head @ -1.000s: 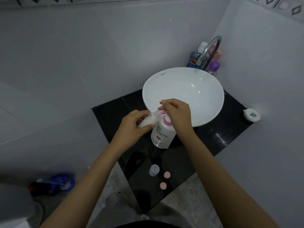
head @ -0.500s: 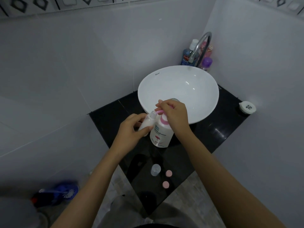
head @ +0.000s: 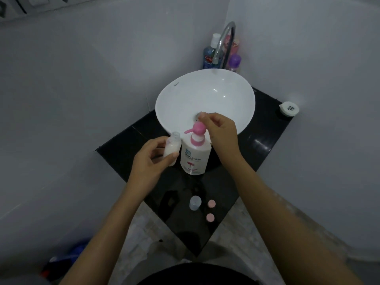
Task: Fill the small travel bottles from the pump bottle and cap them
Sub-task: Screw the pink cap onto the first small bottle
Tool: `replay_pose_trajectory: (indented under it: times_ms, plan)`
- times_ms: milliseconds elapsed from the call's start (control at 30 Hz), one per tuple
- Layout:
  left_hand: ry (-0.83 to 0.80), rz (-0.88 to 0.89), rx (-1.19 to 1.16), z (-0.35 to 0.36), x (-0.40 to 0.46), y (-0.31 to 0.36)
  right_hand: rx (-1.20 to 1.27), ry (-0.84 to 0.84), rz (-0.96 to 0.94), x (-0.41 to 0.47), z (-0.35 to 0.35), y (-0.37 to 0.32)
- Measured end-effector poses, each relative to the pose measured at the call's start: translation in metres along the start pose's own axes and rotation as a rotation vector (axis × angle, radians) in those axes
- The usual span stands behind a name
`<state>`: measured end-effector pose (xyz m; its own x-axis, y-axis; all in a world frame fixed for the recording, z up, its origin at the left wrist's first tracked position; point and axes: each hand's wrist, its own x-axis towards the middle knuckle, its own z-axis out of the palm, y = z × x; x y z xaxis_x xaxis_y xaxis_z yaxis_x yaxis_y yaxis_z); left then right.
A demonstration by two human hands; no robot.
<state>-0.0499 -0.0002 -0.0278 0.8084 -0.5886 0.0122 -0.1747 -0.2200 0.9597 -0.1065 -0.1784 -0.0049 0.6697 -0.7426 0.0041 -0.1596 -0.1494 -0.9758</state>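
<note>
Half a second earlier the right hand (head: 223, 132) pressed the pink pump head and the small travel bottle (head: 172, 148) sat with its mouth under the spout; now we see that hand lifted clear of the pump, fingers loosely curled and gripping nothing, hovering at about 2 o'clock from the pump head. The left hand (head: 152, 161) has drawn the bottle away and closes around its lower body. We read this as the end of one filling: white liquid shows through the clear wall to roughly half height or more, though the fingers hide the bottom.

The held bottle stands nearly upright, its long axis tilted slightly, open mouth toward 12 o'clock and away from us. It lies just beside the pump bottle (head: 195, 157), at that bottle's 9 o'clock, apart from the spout tip.

The pump bottle stands upright on the black counter (head: 265, 145), against the near rim of the white basin (head: 205, 95); its spout points toward 9 o'clock.

At 6 o'clock from the pump bottle, a second travel bottle (head: 195, 203) stands empty and uncapped, with two pink caps (head: 211, 203) just beside it at 3 o'clock. Capping the filled bottle would plausibly follow.
</note>
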Motion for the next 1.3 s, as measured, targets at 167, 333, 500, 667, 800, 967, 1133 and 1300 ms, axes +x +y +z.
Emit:
replay_pose_trajectory:
  times_ms: [167, 333, 500, 667, 800, 967, 1133, 1300]
  plan:
    - [-0.154, -0.042, -0.054, 0.007, -0.019, -0.017, 0.061, 0.168, 0.082, -0.025, -0.02, 0.016]
    - [-0.292, -0.133, -0.078, 0.014, -0.039, -0.047, 0.066, 0.277, 0.167, -0.063, -0.029, 0.047]
    - [-0.394, -0.174, -0.076, 0.014, -0.057, -0.076, -0.114, 0.218, 0.269, -0.108, -0.019, 0.103]
    - [-0.466, -0.207, -0.038, 0.016, -0.069, -0.091, -0.353, 0.119, 0.352, -0.145, -0.015, 0.148]
    - [-0.502, -0.211, -0.006, 0.015, -0.073, -0.098, -0.538, 0.097, 0.327, -0.159, -0.01, 0.172]
    - [-0.532, -0.201, 0.005, 0.017, -0.072, -0.099, -0.595, 0.126, 0.288, -0.164, -0.006, 0.184]
    - [-0.545, -0.182, 0.004, 0.017, -0.069, -0.098, -0.697, 0.042, 0.207, -0.166, -0.009, 0.192]
    - [-0.552, -0.189, 0.021, 0.017, -0.067, -0.099, -0.775, -0.059, 0.162, -0.17, -0.012, 0.197]
